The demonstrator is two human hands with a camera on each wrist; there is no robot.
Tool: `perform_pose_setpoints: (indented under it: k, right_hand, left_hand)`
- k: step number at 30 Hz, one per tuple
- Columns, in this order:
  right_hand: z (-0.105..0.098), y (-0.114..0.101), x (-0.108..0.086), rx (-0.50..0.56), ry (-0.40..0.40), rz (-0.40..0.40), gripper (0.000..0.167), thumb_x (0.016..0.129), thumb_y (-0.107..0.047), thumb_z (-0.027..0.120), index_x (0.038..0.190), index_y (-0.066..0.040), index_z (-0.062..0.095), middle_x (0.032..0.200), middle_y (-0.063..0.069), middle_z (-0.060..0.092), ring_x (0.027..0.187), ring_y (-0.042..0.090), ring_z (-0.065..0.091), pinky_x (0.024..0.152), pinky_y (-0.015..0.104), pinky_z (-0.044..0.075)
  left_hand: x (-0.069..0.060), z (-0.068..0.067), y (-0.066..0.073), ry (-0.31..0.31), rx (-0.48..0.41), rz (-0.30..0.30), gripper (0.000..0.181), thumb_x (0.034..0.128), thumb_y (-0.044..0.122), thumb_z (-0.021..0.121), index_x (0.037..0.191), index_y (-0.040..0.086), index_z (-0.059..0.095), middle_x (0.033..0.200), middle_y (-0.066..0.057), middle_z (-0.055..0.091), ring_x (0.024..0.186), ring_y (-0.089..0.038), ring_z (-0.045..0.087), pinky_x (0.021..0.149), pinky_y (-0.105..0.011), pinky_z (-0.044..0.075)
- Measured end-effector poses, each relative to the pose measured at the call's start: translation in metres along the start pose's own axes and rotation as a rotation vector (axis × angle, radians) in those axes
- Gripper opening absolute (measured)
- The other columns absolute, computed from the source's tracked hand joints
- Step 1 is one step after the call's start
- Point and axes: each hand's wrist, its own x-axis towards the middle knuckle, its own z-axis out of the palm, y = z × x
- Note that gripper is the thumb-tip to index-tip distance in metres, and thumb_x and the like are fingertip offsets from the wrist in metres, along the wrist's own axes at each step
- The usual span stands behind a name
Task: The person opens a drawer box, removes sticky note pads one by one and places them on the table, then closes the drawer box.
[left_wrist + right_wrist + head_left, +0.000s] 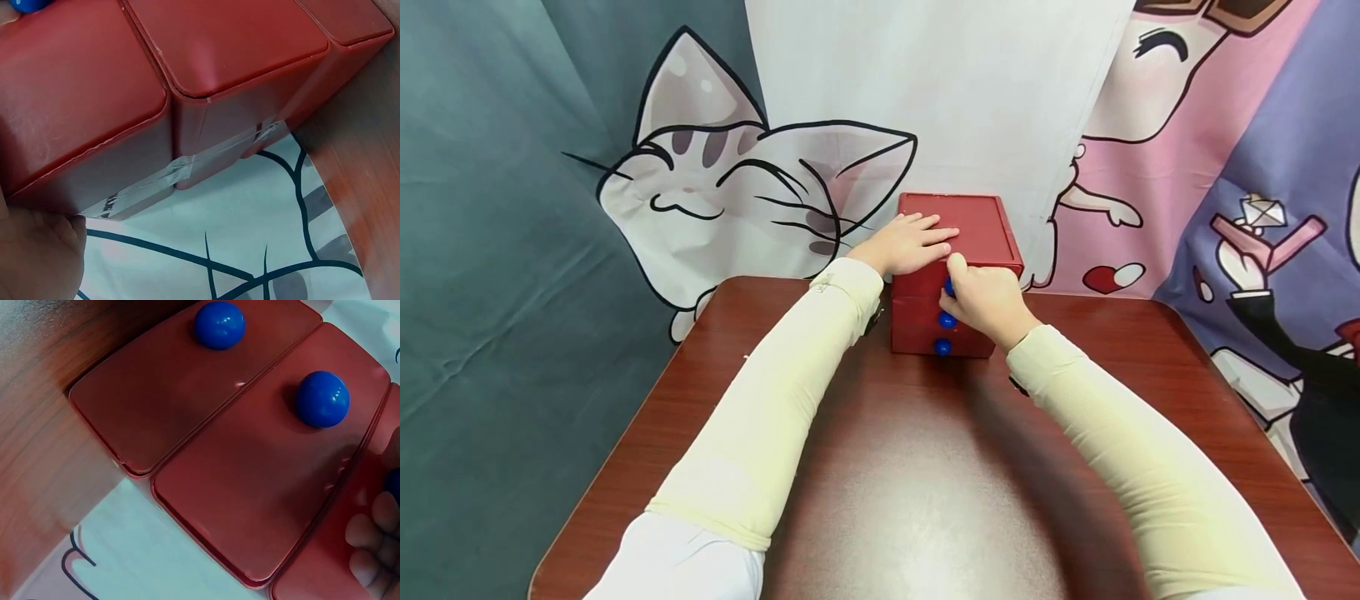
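The left hand lies on the top of the red chest, toward its left edge, its fingers straight and slightly apart. The right hand, just below and to the right of it at the chest's front, has its fingers curled around the top knob, which is blue and mostly hidden behind them. Directly under the right hand's fingers is the middle knob, and below that the bottom knob; both are blue and free of the hand.

Writing is scarce. Below the left hand, clear tape runs across the chest's side and carries dark printed marks, too blurred and slanted to read. Behind the left hand, the cuff of the left sleeve bears a small line of lettering, too small to make out. The right sleeve, behind the right hand, is the same pale yellow.

The chest stands under and in front of the hands, on the far part of the brown table. Beyond the hands hangs a printed cloth: a smiling cat to the left of the left hand, and an envelope drawn far to the right of the right hand.
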Motion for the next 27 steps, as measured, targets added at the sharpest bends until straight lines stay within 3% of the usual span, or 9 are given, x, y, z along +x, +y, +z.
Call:
perform_pose_setpoints:
  k: [14,27]
  right_hand:
    - [-0.0041,-0.0032,-0.0026,0.023,0.004,0.02,0.033,0.084,-0.023,0.072,0.084,-0.006,0.044,0.051,0.004,0.049,0.039,0.022,0.05,0.035,0.036,0.043]
    - [-0.0095,-0.0083,-0.0089,0.039,0.021,0.028,0.037,0.082,-0.023,0.075,0.082,-0.007,0.043,0.049,0.003,0.044,0.037,0.02,0.046,0.034,0.033,0.039]
  left_hand:
    - [0.0014,-0.0017,-0.0046,0.0,-0.107,0.007,0.051,0.1089,0.044,0.031,0.158,0.031,0.037,0.168,-0.005,0.022,0.155,-0.033,0.01,0.125,-0.047,0.001]
    - [0.0005,-0.0003,-0.0051,0.027,-0.163,-0.001,0.054,0.1077,0.052,0.028,0.157,0.033,0.039,0.167,-0.002,0.024,0.156,-0.03,0.01,0.125,-0.043,-0.001]
